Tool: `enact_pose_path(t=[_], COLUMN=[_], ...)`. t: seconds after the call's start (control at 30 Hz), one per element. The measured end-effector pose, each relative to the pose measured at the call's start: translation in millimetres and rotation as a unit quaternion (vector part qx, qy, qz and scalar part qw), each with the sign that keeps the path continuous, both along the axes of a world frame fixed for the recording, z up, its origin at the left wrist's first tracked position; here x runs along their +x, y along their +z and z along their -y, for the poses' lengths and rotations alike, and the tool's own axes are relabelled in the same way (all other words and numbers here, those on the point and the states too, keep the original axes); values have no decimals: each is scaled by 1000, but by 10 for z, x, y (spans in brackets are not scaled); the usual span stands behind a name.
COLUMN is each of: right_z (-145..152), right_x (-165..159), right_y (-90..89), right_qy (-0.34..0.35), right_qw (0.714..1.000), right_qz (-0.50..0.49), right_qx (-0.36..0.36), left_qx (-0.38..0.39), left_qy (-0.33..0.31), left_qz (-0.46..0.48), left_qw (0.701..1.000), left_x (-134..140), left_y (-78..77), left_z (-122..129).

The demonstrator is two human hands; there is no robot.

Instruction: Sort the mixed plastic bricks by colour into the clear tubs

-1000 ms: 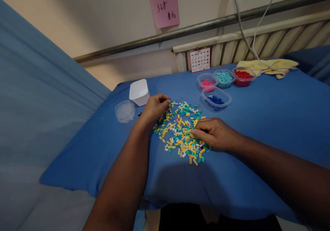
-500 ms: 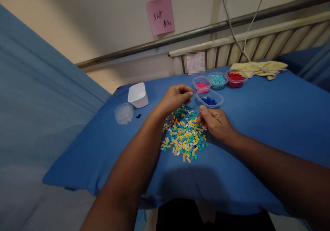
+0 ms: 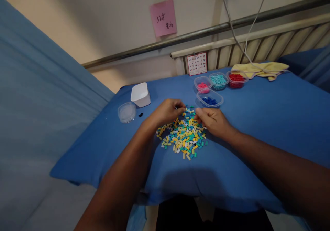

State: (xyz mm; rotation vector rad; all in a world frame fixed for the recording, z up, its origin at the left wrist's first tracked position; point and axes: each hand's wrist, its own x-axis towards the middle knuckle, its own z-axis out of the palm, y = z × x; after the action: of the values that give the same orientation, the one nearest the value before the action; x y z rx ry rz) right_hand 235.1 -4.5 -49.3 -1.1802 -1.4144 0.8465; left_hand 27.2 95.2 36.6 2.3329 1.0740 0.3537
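A pile of small building bricks (image 3: 185,138) in yellow, green, teal and white lies on the blue cloth. My left hand (image 3: 168,112) is over the far left part of the pile, fingers curled and thumb close to the forefinger. Whatever its fingertips hold, if anything, is too small to make out. At the pile's right edge, my right hand (image 3: 213,121) is closed, thumb pressed against the bent fingers, its contents hidden. Just beyond it stands a clear tub of dark blue bricks (image 3: 210,101).
Clear tubs hold pink bricks (image 3: 203,86), light blue bricks (image 3: 218,81) and red bricks (image 3: 236,79). At left are a white container (image 3: 140,95), a clear tub (image 3: 127,113) and a small black piece (image 3: 140,114). A yellow cloth (image 3: 260,70) lies at back right, under a hanging cable.
My left hand has moved back from near the blue-brick tub, towards me and left, down over the pile. My right hand stays closed by the pile, shifted slightly left.
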Motion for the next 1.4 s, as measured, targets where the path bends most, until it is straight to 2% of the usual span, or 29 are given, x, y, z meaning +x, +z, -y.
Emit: enact_pose_path(t=[0.1, 0.2, 0.27, 0.37, 0.43, 0.53, 0.7, 0.77, 0.87, 0.97, 1.03, 1.17, 1.3, 1.4], right_z=[-9, -36, -60, -87, -93, -81, 8, 47, 44, -46, -109, -111, -6, 44], right_x=[-58, -114, -138, -143, -132, -116, -96, -35, 169, 444, 583, 593, 371, 257], right_y=[-41, -37, -21, -8, -15, -38, -4, 62, 184, 247, 239, 176, 130, 104], right_qy=[16, 25, 33, 47, 54, 59, 67, 50, -58, -176, -207, -198, -118, -60], right_qw=[991, 970, 958, 951, 946, 936, 931, 933, 927, 907, 900, 905, 914, 919], right_qz=[119, 237, 281, 305, 317, 342, 351, 341, 342, 354, 358, 338, 332, 330], right_qx=[50, 56, 40, 28, 38, 56, 75, 102, 141, 143, 138, 166, 203, 205], left_qx=[26, 61, 80, 107, 115, 107, 140, 155, 153, 114, 81, 55, 32, 46], left_qy=[54, 147, 205, 258, 276, 280, 265, 250, 189, 120, 82, -9, -125, -198], left_qz=[-1, 38, 84, 147, 158, 133, 97, 77, 33, -34, -79, -126, -129, -119], left_qw=[998, 987, 972, 949, 941, 945, 949, 953, 969, 986, 990, 990, 983, 972], left_x=[-348, -603, -731, -871, -936, -1004, -1049, -1035, -973, -865, -772, -536, -279, -139], left_y=[-40, -99, -155, -294, -414, -573, -681, -698, -716, -700, -658, -515, -383, -381], left_z=[25, -65, -139, -209, -227, -244, -278, -277, -252, -183, -96, 203, 629, 917])
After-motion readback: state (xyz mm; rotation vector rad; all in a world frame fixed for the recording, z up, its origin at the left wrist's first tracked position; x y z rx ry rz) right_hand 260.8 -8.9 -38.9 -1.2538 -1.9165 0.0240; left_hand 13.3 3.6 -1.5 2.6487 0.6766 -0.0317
